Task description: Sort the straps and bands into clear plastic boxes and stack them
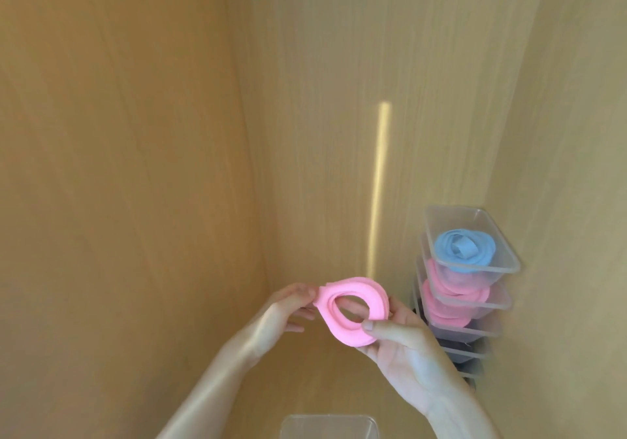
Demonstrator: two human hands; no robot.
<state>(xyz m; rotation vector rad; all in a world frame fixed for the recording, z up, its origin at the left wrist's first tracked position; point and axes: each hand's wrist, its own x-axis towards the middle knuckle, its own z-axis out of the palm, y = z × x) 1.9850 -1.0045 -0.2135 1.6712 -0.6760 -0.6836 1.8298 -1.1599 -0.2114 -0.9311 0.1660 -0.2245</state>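
Note:
A pink band (pixel 353 306), coiled into a loose ring, is held in the air between both hands. My left hand (pixel 285 309) pinches its loose end at the left. My right hand (pixel 403 340) grips the coil's lower right edge with thumb on top. At the right stands a stack of clear plastic boxes (pixel 464 289) against the wooden wall. The top box holds a rolled blue band (pixel 458 250), the two below hold pink bands (pixel 451 299), and lower boxes hold dark items. An empty clear box (pixel 329 426) lies at the bottom edge of the view.
Light wooden panels surround the space: a left wall (pixel 118 167), a back panel with a bright vertical streak of light (pixel 378 184), and a right wall (pixel 576 133). The box stack stands in the right corner.

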